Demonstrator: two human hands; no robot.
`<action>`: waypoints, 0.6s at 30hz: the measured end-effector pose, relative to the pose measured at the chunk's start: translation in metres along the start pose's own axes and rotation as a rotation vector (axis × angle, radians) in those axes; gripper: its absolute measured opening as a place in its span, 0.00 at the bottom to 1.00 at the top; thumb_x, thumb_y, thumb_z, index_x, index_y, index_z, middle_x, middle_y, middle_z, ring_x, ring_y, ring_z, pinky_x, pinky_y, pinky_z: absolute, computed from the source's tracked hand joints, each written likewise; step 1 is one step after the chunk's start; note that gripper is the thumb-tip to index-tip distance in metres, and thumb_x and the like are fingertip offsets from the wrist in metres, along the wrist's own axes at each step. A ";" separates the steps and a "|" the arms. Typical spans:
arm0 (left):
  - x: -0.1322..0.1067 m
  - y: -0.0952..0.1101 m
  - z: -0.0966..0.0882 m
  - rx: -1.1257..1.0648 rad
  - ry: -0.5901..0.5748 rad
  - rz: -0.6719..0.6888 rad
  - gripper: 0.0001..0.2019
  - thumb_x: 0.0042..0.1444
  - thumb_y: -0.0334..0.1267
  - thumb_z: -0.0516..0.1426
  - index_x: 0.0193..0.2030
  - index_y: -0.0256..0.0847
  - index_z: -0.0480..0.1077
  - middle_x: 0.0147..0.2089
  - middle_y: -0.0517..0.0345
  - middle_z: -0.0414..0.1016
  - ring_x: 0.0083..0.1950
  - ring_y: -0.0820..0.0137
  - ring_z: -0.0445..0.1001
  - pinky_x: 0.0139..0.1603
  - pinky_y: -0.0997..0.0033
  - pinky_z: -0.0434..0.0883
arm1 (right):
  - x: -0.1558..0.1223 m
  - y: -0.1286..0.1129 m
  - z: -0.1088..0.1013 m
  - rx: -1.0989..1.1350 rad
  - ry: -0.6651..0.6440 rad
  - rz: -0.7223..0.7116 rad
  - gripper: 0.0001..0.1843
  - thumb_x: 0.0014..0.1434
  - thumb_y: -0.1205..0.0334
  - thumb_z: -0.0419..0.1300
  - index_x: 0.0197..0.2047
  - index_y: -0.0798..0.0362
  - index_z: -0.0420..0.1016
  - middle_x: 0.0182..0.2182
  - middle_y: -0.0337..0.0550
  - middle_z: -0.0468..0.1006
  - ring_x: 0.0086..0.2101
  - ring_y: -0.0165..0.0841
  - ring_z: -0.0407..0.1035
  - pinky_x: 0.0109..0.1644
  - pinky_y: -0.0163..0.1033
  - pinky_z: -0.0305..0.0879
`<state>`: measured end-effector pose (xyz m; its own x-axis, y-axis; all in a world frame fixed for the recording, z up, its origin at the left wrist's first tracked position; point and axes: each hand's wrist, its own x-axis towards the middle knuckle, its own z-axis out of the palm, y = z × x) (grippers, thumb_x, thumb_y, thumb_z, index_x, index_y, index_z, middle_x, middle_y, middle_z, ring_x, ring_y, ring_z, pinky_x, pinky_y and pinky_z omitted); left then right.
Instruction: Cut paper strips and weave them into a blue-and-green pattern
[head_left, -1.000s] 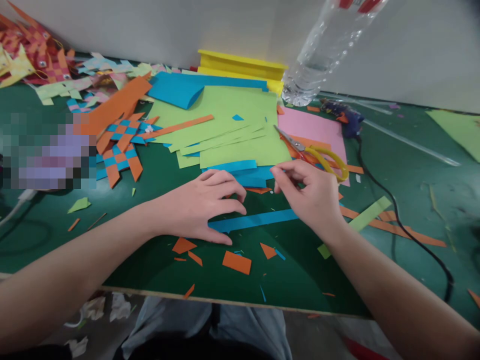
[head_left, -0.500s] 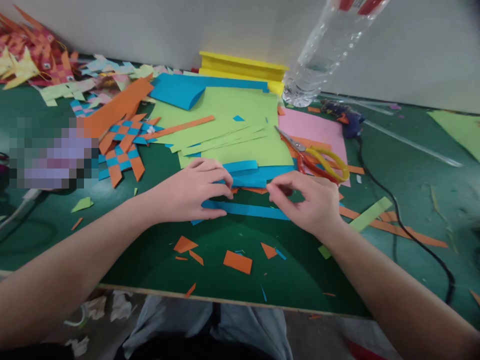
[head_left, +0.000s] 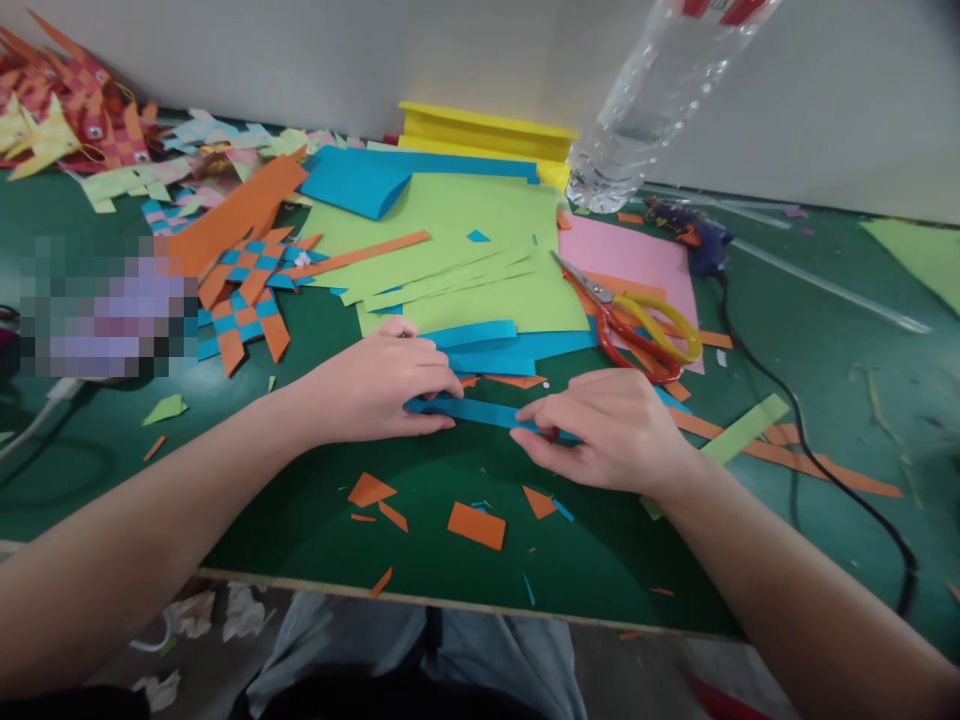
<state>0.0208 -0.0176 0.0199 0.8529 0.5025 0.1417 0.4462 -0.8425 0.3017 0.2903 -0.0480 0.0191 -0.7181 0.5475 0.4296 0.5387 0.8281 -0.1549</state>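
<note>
A long blue paper strip [head_left: 480, 411] lies across the green table [head_left: 315, 540] between my hands. My left hand [head_left: 375, 385] pinches its left end with curled fingers. My right hand [head_left: 607, 430] presses and pinches the strip's right part, fingers closed together on it. Just behind the strip lie more blue strips [head_left: 495, 345] and a stack of light green paper [head_left: 465, 260].
Yellow-and-red scissors [head_left: 637, 320] rest on pink paper [head_left: 630, 255] at the right. A clear plastic bottle [head_left: 637, 110], a glue gun [head_left: 690, 235] with black cord, yellow paper [head_left: 480, 130], woven orange-blue pieces [head_left: 244, 295] and orange scraps [head_left: 472, 523] lie around.
My right hand came down from above the table onto the blue strip. My left hand shifted up and left, and the strip moved farther from the table edge.
</note>
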 end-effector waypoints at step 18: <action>0.001 0.001 0.003 0.013 0.026 0.026 0.07 0.66 0.41 0.58 0.45 0.41 0.74 0.34 0.62 0.78 0.36 0.69 0.72 0.46 0.64 0.54 | 0.002 -0.004 0.005 0.036 0.109 -0.062 0.14 0.64 0.59 0.60 0.26 0.49 0.67 0.18 0.31 0.77 0.17 0.25 0.67 0.22 0.36 0.58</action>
<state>0.0232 -0.0180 0.0170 0.8570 0.4852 0.1738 0.4278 -0.8578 0.2850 0.2847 -0.0501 0.0164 -0.6963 0.4808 0.5329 0.4775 0.8646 -0.1562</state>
